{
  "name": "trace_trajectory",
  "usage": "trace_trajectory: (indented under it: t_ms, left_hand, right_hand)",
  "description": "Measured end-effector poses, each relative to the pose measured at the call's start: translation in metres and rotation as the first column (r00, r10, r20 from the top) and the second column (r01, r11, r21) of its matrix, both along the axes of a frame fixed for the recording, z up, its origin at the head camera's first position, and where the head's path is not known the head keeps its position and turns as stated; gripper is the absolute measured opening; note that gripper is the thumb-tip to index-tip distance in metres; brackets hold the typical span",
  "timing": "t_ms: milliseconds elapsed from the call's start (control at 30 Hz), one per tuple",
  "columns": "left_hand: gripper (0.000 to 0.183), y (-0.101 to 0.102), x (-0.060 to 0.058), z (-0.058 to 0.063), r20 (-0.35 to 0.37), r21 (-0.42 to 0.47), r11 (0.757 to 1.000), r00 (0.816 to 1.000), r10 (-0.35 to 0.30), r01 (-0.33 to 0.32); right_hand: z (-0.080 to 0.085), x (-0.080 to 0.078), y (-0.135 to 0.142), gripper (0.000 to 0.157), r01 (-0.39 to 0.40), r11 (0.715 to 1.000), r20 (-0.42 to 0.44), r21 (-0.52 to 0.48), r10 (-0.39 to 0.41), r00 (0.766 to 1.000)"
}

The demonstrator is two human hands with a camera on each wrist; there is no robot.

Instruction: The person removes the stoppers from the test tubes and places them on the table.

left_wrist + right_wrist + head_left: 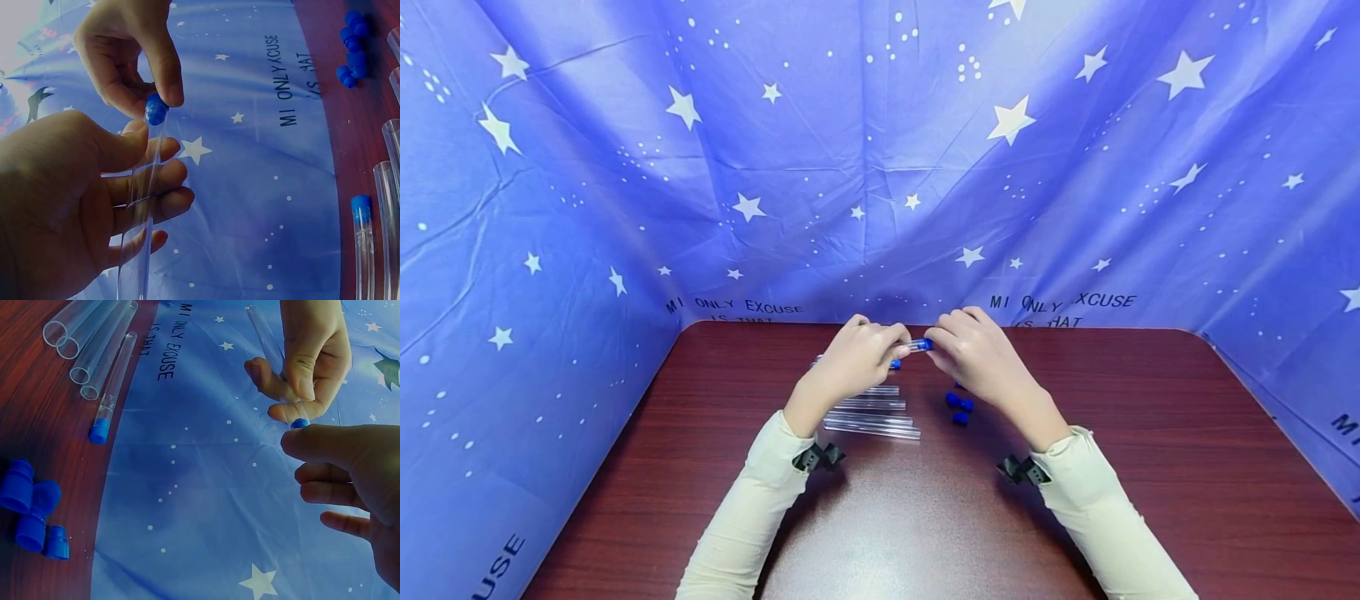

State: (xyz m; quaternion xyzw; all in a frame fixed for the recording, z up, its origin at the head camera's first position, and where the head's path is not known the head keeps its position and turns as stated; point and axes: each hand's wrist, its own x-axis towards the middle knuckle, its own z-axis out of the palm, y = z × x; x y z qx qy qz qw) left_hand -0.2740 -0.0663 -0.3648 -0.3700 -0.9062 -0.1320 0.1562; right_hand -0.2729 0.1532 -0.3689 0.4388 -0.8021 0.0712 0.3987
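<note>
Near the table's far edge, my left hand [867, 354] holds a clear test tube [139, 212] between thumb and fingers. My right hand [973, 354] pinches a blue stopper [156, 110] at the tube's mouth. In the right wrist view the stopper's blue end shows just beside my right thumb, with the tube slanting up through my left fingers. Below my left hand lie several open clear tubes [872, 421] side by side. One tube capped in blue [99, 430] lies at the far end of that row. Several loose blue stoppers [958, 402] sit below my right hand.
The dark red wooden table [880, 517] has rounded far corners. A blue cloth with white stars [865, 167] hangs behind it and along both sides. Black wrist-worn mounts [1024, 471] sit at both cuffs.
</note>
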Motion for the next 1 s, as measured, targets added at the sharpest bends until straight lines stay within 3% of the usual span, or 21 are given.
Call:
trace_trajectory:
  t_ms: [367,700,1000]
  left_hand:
    - [0.018,-0.0027,-0.0003,-0.001,-0.13,-0.048,0.999,0.991,0.006,-0.012]
    - [0.015,-0.0028,-0.001,0.001,-0.286,-0.014,0.997,0.955,-0.077,0.076]
    - [0.012,-0.0033,-0.0019,0.0003,-0.329,0.017,0.991,0.937,-0.119,0.131]
  right_hand:
    - [-0.0055,-0.0016,-0.0005,0.017,-0.03,0.999,0.008,0.033,0.03,1.0]
    - [-0.0025,-0.0003,0.0008,0.016,-0.053,0.998,0.042,0.029,0.052,0.998]
    - [0.0003,0.0017,0.0039,0.012,-0.093,0.996,0.124,0.003,0.092,0.988]
